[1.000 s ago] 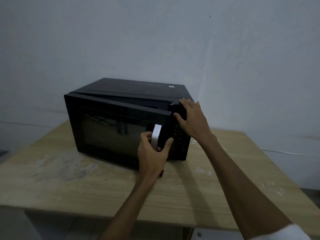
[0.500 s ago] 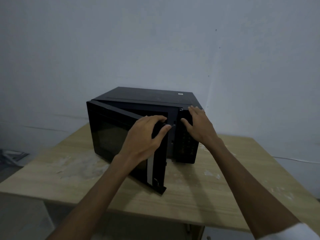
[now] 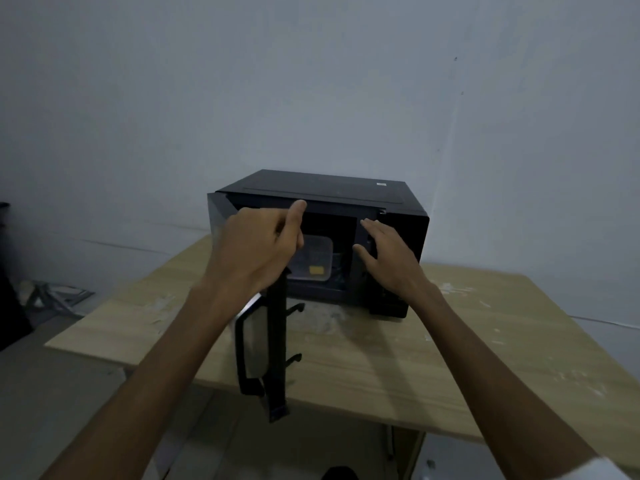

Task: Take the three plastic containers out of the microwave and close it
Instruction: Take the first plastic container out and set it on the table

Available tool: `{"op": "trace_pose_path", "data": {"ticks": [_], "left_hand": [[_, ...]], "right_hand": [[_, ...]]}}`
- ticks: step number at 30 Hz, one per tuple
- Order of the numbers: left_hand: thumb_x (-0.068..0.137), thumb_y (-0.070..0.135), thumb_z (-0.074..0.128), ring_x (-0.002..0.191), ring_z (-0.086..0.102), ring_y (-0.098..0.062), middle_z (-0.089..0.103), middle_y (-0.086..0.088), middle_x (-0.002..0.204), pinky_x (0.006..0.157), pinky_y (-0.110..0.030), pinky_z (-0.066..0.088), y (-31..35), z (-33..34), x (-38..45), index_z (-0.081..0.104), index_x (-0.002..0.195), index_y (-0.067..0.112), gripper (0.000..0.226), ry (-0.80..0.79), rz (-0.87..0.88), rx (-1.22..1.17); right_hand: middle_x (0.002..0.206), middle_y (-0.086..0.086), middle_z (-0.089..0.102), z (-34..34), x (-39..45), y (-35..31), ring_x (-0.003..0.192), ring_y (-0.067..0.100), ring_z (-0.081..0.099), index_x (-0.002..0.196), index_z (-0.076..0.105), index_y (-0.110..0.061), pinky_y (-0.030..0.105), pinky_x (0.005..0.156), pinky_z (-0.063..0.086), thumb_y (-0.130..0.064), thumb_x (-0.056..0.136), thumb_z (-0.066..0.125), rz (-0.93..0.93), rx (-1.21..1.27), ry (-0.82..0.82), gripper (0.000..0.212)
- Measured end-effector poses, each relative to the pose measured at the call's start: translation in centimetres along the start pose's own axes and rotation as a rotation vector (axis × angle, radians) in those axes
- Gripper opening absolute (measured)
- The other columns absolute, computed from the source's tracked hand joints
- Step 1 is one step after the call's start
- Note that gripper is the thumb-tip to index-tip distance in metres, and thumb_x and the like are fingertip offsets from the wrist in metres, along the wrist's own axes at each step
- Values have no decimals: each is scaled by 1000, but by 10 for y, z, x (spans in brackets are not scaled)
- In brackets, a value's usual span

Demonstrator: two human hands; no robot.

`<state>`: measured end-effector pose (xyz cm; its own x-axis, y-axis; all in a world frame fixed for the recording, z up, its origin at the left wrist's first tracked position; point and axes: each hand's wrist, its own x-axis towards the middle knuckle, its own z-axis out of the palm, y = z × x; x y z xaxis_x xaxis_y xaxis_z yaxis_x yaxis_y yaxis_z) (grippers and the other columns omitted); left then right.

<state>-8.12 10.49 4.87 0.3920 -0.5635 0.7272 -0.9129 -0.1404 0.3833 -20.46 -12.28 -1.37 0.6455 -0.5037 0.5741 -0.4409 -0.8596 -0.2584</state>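
A black microwave (image 3: 322, 188) stands at the back of a wooden table (image 3: 433, 368), its door (image 3: 276, 341) swung wide open towards me past the table's front edge. The silver door handle (image 3: 254, 344) faces left. Inside the dark cavity I see one clear plastic container (image 3: 313, 261) with a yellow label; something dark sits right of it, too dim to tell. My left hand (image 3: 256, 247) is curled over the door's top edge, thumb up. My right hand (image 3: 388, 258) lies flat, fingers spread, against the control panel.
A plain wall rises close behind the microwave. Two latch hooks (image 3: 294, 308) stick out of the door's inner side. A dark object (image 3: 10, 271) and some scraps (image 3: 55, 296) are on the floor at left.
The door has swung from nearly closed to wide open, pulled by my left hand, which shifted from the handle to the top edge. The container inside has come into sight. My right hand stayed on the panel.
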Motion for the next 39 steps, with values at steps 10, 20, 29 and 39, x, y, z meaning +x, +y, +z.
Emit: {"op": "trace_pose_path", "data": {"ticks": [10, 20, 29, 39], "left_hand": [[91, 57, 50, 77, 61, -1, 63, 19, 80, 71, -27, 51, -3, -9, -21, 66, 94, 31, 31, -190, -53, 44], [86, 54, 62, 114, 60, -17, 60, 4, 129, 95, -38, 51, -111, 99, -23, 53, 124, 22, 51, -238, -408, -220], [85, 40, 71, 133, 49, -28, 48, -11, 148, 109, -41, 41, -201, 182, 21, 38, 145, 8, 76, -235, -655, -399], [85, 19, 73, 109, 59, -20, 58, 0, 118, 90, -34, 50, -221, 226, 43, 49, 134, 12, 54, -207, -676, -619]], "right_hand": [[154, 7, 38, 37, -10, -26, 143, 22, 32, 151, 31, -12, 34, 113, 31, -43, 96, 52, 93, 125, -150, 67], [144, 14, 48, 64, 4, -39, 130, 27, 45, 146, 36, -7, 17, 89, 30, -35, 97, 54, 173, 269, -212, 59], [146, 10, 45, 121, 45, -13, 133, 29, 45, 151, 24, -6, 28, 98, 39, -40, 95, 57, 447, 449, -228, 74], [137, 6, 56, 165, 66, -1, 124, 27, 56, 147, 32, -16, 43, 100, 49, -43, 94, 56, 570, 609, -212, 64]]}}
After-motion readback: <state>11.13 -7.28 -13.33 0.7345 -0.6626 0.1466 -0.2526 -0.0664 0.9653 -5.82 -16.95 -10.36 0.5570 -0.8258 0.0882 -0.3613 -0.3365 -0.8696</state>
